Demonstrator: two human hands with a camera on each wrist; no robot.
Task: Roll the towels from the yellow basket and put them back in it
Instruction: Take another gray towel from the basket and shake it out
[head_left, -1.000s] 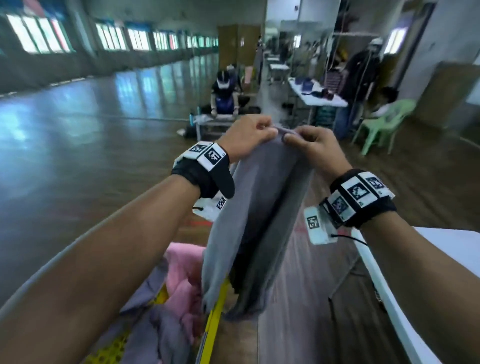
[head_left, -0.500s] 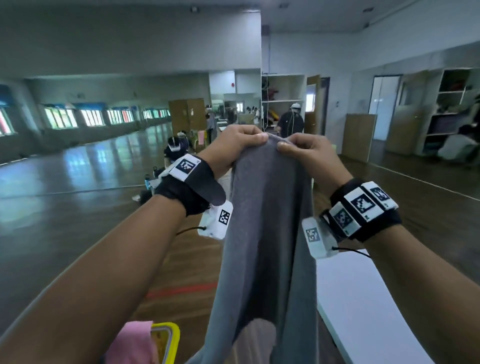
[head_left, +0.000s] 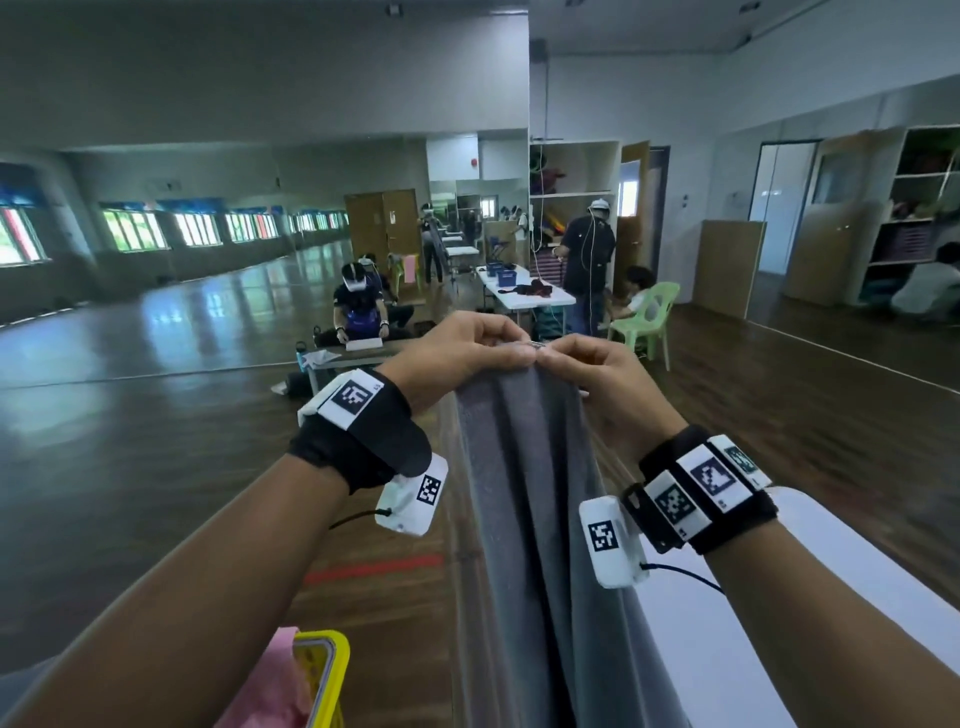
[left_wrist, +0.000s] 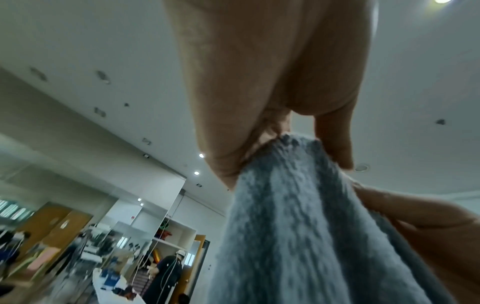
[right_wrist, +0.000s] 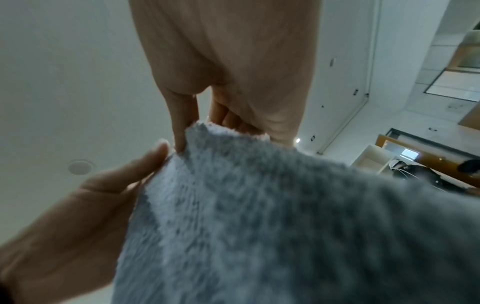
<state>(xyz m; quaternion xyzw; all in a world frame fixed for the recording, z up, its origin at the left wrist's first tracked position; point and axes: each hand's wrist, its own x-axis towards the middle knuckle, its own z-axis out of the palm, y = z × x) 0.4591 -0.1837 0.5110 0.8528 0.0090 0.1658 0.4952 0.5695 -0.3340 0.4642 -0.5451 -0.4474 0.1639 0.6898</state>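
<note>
2 hands, left hand (head_left: 462, 353) and right hand (head_left: 597, 379), pinch the fluffy grey towel (head_left: 540, 519) by its top edge; a loosened pinch could drop it.

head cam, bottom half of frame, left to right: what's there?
pink towel → yellow basket rim → left hand → grey towel hanging from both hands → right hand → white table
</note>
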